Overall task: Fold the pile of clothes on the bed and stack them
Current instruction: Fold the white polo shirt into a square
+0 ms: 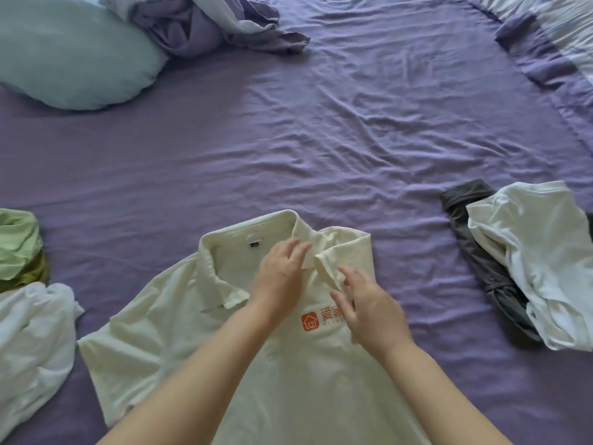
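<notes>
hands (316, 284) on cream polo shirt (167, 335), purple bed (321, 139)

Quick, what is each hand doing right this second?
Left hand: fingers on the collar of the cream polo shirt; whether it pinches cannot be told.
Right hand: open, fingers straight, resting on the shirt beside the folded sleeve.

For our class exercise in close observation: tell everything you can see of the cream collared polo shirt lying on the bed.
The cream collared polo shirt lies face up on the purple bedsheet, collar away from the person. It looks like soft knit, with an orange house logo at the chest and a dark neck label. Its right-side sleeve is folded inward. The left hand and right hand handle the fabric near the collar.
</notes>
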Demonstrator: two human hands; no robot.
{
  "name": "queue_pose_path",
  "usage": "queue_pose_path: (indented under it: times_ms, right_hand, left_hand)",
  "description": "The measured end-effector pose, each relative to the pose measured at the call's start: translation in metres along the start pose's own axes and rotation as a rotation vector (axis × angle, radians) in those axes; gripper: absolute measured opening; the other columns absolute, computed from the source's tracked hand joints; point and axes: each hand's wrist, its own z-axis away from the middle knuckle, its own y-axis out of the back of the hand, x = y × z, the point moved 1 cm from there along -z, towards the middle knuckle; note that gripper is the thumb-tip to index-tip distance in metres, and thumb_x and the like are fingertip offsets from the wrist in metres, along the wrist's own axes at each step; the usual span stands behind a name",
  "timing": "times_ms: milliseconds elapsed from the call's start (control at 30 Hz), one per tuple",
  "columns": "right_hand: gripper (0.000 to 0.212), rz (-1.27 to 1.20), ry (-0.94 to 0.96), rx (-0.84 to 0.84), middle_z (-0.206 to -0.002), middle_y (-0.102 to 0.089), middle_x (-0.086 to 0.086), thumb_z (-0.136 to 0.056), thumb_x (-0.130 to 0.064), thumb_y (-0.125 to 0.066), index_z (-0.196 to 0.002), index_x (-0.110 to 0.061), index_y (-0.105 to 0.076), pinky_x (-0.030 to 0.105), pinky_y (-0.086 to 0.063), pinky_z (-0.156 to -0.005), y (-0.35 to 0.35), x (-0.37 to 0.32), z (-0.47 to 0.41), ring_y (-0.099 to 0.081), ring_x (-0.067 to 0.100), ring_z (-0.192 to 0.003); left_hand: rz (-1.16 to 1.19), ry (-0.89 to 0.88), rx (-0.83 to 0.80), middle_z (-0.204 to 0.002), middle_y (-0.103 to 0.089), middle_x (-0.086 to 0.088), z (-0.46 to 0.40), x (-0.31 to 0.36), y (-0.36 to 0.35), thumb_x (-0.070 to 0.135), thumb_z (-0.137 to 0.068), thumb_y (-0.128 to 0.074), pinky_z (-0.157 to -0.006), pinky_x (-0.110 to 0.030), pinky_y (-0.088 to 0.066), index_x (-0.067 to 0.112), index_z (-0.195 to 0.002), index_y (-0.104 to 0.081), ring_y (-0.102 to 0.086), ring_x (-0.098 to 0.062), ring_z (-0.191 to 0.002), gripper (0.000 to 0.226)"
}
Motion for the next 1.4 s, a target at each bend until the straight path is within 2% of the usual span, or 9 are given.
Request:
queue_pose_path:
  times_ms: [300, 433, 533, 667, 900, 967, 1067, 1167, 1400]
  right_hand:
    - [0.064, 0.467, -0.022, -0.414, -0.160, 0.013, 0.001, -0.098, -0.056, -0.022, -0.151, -0.033, 0.006, 0.044, 0.004, -0.117, -0.060, 0.006, 0.018, 0.016, 0.026, -0.146]
    - [0.068, 0.507, -0.015, -0.368, -0.159, 0.017, 0.002, -0.096, -0.060, -0.021, -0.151, -0.031, 0.006, 0.048, 0.007, -0.116, -0.065, -0.019, 0.022, 0.022, 0.026, -0.144]
    - [0.065, 0.494, 0.185, -0.328, -0.159, 0.016, 0.000, -0.097, -0.057, -0.021, -0.151, -0.033, 0.004, 0.045, 0.010, -0.115, -0.087, -0.069, 0.032, 0.023, 0.025, -0.144]
    - [0.060, 0.436, 0.370, -0.399, -0.160, 0.012, 0.000, -0.098, -0.054, -0.022, -0.152, -0.034, -0.002, 0.049, 0.013, -0.115, -0.133, -0.135, 0.041, 0.023, 0.026, -0.144]
    - [0.062, 0.482, 0.468, -0.438, -0.161, 0.009, 0.002, -0.099, -0.052, -0.024, -0.152, -0.032, 0.000, 0.054, 0.009, -0.114, -0.194, -0.192, 0.016, 0.018, 0.029, -0.145]
    - [0.064, 0.512, 0.438, -0.466, -0.160, 0.011, 0.003, -0.097, -0.055, -0.024, -0.151, -0.032, 0.002, 0.057, 0.005, -0.113, -0.203, -0.197, 0.006, 0.018, 0.029, -0.145]
    - [0.070, 0.520, 0.364, -0.493, -0.159, 0.016, 0.003, -0.093, -0.063, -0.026, -0.150, -0.035, 0.005, 0.060, 0.003, -0.111, -0.209, -0.203, -0.006, 0.020, 0.029, -0.145]
    - [0.074, 0.512, 0.345, -0.519, -0.159, 0.017, 0.003, -0.091, -0.065, -0.030, -0.150, -0.036, 0.005, 0.063, 0.001, -0.110, -0.207, -0.212, -0.013, 0.019, 0.030, -0.145]
    - [0.053, 0.157, 0.297, -0.280, -0.158, -0.018, 0.009, -0.096, -0.034, -0.049, -0.145, -0.018, -0.036, 0.039, -0.015, -0.115, -0.155, -0.195, 0.011, -0.010, 0.025, -0.147]
  left_hand:
    - [-0.060, 0.227, 0.107, -0.111, -0.067, -0.019, 0.138, -0.050, 0.016, -0.015, -0.059, -0.074, -0.080, -0.048, -0.056, 0.002, -0.107, -0.070, -0.067, -0.036, -0.099, 0.051]
    - [-0.160, 0.527, 0.149, -0.133, -0.053, -0.021, 0.179, -0.095, 0.029, -0.004, -0.074, -0.069, -0.104, -0.053, -0.040, 0.007, -0.126, -0.060, -0.051, -0.038, -0.124, 0.054]
    - [-0.172, 0.792, 0.122, -0.157, -0.020, -0.014, 0.197, -0.141, 0.047, 0.013, -0.098, -0.041, -0.117, -0.041, -0.010, 0.015, -0.148, -0.030, -0.015, -0.029, -0.146, 0.051]
    - [-0.228, 0.769, 0.003, -0.161, -0.002, -0.009, 0.198, -0.189, 0.071, 0.007, -0.099, -0.029, -0.120, -0.035, -0.004, 0.017, -0.153, -0.010, 0.002, -0.024, -0.148, 0.057]
    - [-0.200, 0.906, -0.153, -0.139, -0.046, -0.007, 0.170, -0.233, 0.102, 0.030, -0.091, -0.051, -0.101, -0.038, -0.035, 0.019, -0.146, -0.030, -0.041, -0.028, -0.128, 0.060]
    - [-0.098, 0.997, -0.153, -0.117, -0.060, -0.006, 0.171, -0.240, 0.110, 0.036, -0.083, -0.059, -0.088, -0.035, -0.043, 0.021, -0.115, -0.058, -0.053, -0.028, -0.113, 0.035]
    - [0.174, 1.011, -0.046, -0.077, -0.058, -0.002, 0.179, -0.247, 0.118, 0.039, -0.077, -0.068, -0.065, -0.032, -0.040, 0.019, -0.064, -0.049, -0.056, -0.026, -0.081, 0.031]
    - [0.448, 1.021, 0.041, -0.066, -0.049, 0.003, 0.187, -0.247, 0.122, 0.031, -0.081, -0.068, -0.054, -0.030, -0.034, 0.017, -0.065, -0.046, -0.047, -0.018, -0.065, 0.031]
    - [0.450, 0.923, 0.039, -0.093, -0.051, 0.000, 0.153, -0.210, 0.135, 0.028, -0.093, -0.049, -0.069, -0.032, -0.040, 0.011, -0.100, -0.044, -0.050, -0.022, -0.088, 0.019]
